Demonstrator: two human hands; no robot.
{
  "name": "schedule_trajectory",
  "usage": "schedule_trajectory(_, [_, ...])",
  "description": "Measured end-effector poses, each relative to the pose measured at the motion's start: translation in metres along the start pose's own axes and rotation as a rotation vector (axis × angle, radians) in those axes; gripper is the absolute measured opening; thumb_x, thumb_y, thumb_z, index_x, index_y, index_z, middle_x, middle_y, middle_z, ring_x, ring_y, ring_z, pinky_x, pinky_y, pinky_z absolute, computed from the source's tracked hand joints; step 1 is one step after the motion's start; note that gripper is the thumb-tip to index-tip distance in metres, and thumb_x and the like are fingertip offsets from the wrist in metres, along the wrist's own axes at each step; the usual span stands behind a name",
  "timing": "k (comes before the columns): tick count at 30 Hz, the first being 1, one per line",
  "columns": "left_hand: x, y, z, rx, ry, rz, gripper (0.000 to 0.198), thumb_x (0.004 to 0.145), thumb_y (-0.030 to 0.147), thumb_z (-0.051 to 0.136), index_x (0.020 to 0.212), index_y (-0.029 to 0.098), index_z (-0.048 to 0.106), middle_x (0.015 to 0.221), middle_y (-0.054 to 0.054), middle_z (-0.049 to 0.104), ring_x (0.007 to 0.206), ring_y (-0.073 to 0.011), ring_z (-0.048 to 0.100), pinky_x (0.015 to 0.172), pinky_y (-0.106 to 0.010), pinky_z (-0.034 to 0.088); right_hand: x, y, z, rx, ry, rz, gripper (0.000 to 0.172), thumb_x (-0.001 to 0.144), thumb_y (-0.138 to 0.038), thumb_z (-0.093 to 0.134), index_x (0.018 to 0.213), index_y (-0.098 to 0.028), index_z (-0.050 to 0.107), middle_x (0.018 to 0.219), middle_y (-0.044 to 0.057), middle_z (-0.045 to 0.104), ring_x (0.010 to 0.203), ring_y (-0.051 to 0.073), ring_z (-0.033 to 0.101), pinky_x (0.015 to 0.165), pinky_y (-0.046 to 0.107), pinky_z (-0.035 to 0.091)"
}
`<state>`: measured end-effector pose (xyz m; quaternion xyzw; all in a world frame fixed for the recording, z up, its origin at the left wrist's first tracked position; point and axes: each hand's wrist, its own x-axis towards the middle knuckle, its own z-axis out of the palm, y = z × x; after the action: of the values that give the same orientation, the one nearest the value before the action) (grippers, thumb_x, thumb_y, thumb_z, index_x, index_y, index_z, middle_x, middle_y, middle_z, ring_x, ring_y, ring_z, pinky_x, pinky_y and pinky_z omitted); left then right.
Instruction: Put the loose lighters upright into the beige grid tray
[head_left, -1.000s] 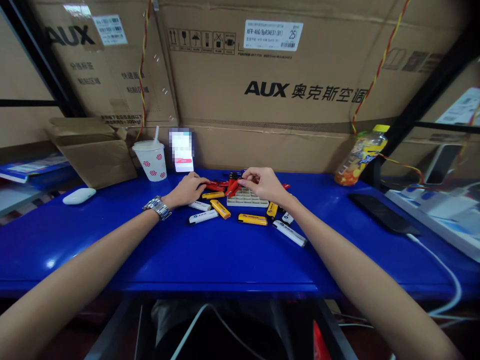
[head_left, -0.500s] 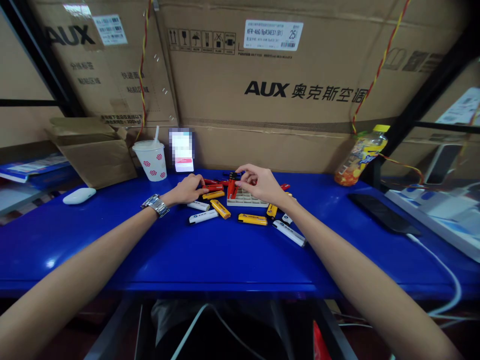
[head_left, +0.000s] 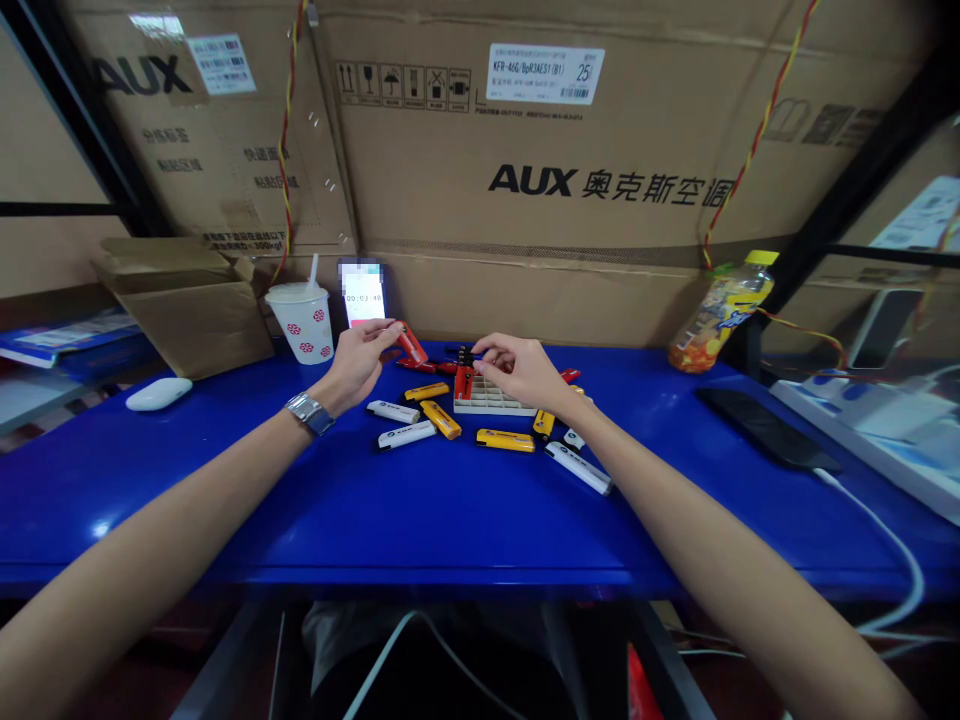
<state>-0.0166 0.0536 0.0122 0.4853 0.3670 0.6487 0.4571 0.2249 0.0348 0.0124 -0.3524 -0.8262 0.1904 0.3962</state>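
Observation:
My left hand [head_left: 360, 362] pinches a red lighter [head_left: 412, 344] by one end, tilted above the table. My right hand [head_left: 517, 365] is closed at the left rear of a white grid tray [head_left: 491, 408], its fingertips on the top of a red lighter [head_left: 467, 380] standing in a compartment. Those fingertips partly cover the black lighter tops. More red lighters [head_left: 420, 366] lie behind and left of the tray. Yellow lighters [head_left: 505, 439] and white lighters [head_left: 406, 434] lie scattered in front and to both sides. My right hand hides part of the tray.
A lit phone [head_left: 363, 292] leans at the back beside a paper cup [head_left: 301, 322] with a straw. Further left are a brown paper bag [head_left: 187, 310] and a white case [head_left: 159, 393]. A drink bottle [head_left: 721, 312] and a black phone [head_left: 765, 428] on a cable are at right.
My left hand has lifted a red lighter from the pile, up and slightly left. At the tray, the red lighter under my right fingers has gone from tilted to nearly upright.

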Motion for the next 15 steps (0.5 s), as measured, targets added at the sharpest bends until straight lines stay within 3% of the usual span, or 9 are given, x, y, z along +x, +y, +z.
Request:
schedule_trajectory(6, [-0.014, 0.013, 0.008, -0.015, -0.064, -0.153, 0.016, 0.095, 0.038, 0.051, 0.096, 0.023, 0.052, 0.083, -0.005, 0.067, 0.073, -0.0167, 0.066, 0.068, -0.034, 0.055, 0.000, 0.000, 0.001, -0.015, -0.013, -0.008, 0.021, 0.086, -0.033, 0.054, 0.097, -0.016, 0.059, 0.065, 0.000, 0.059, 0.054, 0.010, 0.048, 0.055, 0.026, 0.038])
schedule_trajectory(9, [-0.018, 0.017, 0.011, 0.069, -0.100, -0.179, 0.023, 0.098, 0.049, 0.039, 0.101, 0.027, 0.045, 0.074, -0.001, 0.061, 0.065, -0.0147, 0.062, 0.063, -0.032, 0.054, 0.000, 0.000, 0.001, -0.012, -0.025, -0.007, 0.023, 0.087, -0.035, 0.054, 0.100, -0.016, 0.059, 0.065, -0.001, 0.059, 0.055, 0.011, 0.050, 0.058, 0.027, 0.039])
schedule_trajectory(15, [-0.020, 0.019, 0.015, 0.076, -0.177, -0.214, 0.044, 0.086, 0.064, 0.049, 0.075, 0.022, 0.048, 0.048, 0.007, 0.034, 0.039, -0.0079, 0.033, 0.043, -0.025, 0.038, -0.001, -0.001, 0.001, -0.047, -0.040, -0.011, 0.024, 0.088, -0.035, 0.054, 0.101, -0.016, 0.059, 0.065, 0.000, 0.062, 0.056, 0.011, 0.051, 0.059, 0.028, 0.040])
